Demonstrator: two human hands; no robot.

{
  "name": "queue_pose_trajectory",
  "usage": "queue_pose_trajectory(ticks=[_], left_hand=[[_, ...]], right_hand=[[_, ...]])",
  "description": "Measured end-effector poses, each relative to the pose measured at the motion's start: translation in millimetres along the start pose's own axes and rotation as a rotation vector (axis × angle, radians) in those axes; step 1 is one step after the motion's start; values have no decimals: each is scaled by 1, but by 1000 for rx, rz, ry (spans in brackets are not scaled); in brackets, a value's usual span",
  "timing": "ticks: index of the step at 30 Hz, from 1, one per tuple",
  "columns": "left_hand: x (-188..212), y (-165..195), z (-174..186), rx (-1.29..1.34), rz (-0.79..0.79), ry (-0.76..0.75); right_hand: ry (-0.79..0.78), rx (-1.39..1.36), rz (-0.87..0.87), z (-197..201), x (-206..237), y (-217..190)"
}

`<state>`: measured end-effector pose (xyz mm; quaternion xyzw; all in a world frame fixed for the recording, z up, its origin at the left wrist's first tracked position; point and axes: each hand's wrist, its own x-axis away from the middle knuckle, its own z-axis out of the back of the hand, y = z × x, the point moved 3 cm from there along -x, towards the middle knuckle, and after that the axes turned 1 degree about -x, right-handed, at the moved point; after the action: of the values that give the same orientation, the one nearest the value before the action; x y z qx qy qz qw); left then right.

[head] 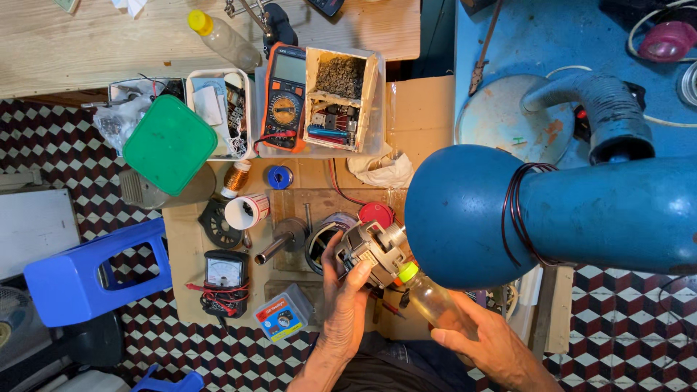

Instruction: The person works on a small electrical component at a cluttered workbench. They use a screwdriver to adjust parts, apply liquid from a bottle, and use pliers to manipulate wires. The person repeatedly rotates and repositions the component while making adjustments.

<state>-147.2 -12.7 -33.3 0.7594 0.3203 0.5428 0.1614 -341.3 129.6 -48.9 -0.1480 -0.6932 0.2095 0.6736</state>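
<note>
Steadiness matters: our left hand (347, 301) grips the small motor (372, 252), our right hand (483, 341) closes round the yellow-capped bottle (428, 294), nozzle touching it; we should squeeze gently.

Light was bright and even, shadows soft; blue lamp hood (465, 214) looked blurred up close, edges slightly bent.

L hand (347, 303) gripping small motor (372, 250), R hand (485, 340) holding yellow-capped bottle (430, 296) at motor, blue lamp (465, 214) overhead
</note>
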Motion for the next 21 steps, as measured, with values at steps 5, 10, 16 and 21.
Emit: queue_pose_trajectory(ticks=[5,10,16,21], left_hand=[[-5,-5,3,-25,35,14],[-6,-10,3,-42,47,4],[-3,-15,-1,-52,59,1],[0,-16,-1,-57,39,-15]], right_hand=[[1,37,-2,1,-10,7],[-7,-7,3,4,-9,16],[17,-64,51,5,-3,18],[-2,-35,-56,5,0,21]])
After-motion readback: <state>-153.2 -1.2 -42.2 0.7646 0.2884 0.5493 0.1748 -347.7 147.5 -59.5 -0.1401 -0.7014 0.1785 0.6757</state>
